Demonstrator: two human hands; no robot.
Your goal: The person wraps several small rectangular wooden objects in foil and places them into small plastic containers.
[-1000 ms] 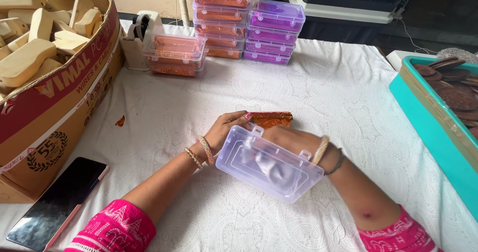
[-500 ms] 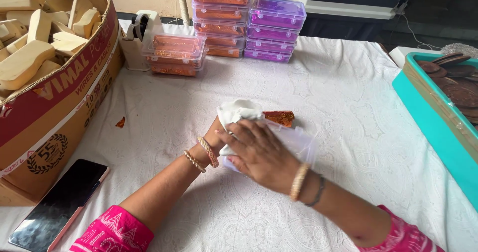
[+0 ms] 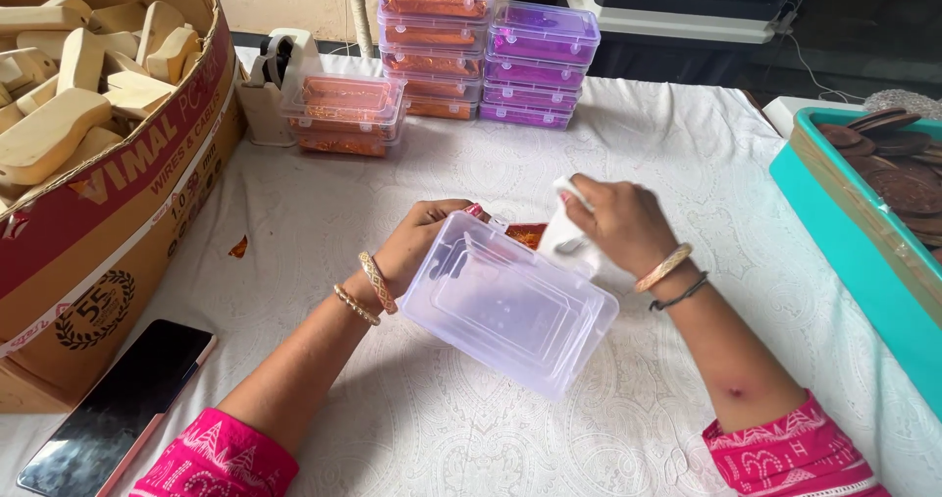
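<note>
**Clear box tilted in left hand, white sheet in right**

Left hand (image 3: 417, 247): grip clenched on the upper left end of a clear, pale violet plastic box with a hinged lid (image 3: 505, 306). The box is tilted, its flat face turned up to the camera, its lower right corner down near the white patterned cloth covering the worktop (image 3: 687, 163). Two gold bangles on the left wrist.

Right hand (image 3: 618, 224): fingers pinched on a thin white sheet (image 3: 564, 247), just behind the box's upper right edge. Whether the sheet is paper or film, cannot tell. One gold bangle and a dark thread on the right wrist.

A small orange-brown item (image 3: 527, 233) shows between the two hands, just past the box rim; mostly hidden, kind not readable.

Position: box and hands at the middle of the worktop, slightly toward the near edge.

Surroundings:
- Far edge, centre: stacks of lidded clear boxes, orange-filled (image 3: 432, 36) and purple-filled (image 3: 540, 65), with a lower orange-filled pair (image 3: 343, 114) in front to the left.
- White tape dispenser (image 3: 270, 85) beside that pair.
- Left edge: large open cardboard carton (image 3: 118, 222) holding pale wooden blocks (image 3: 59, 95).
- Near left corner: black phone (image 3: 118, 409), screen dark.
- Right edge: teal tray (image 3: 834, 222) with dark brown discs (image 3: 898, 178).
</note>
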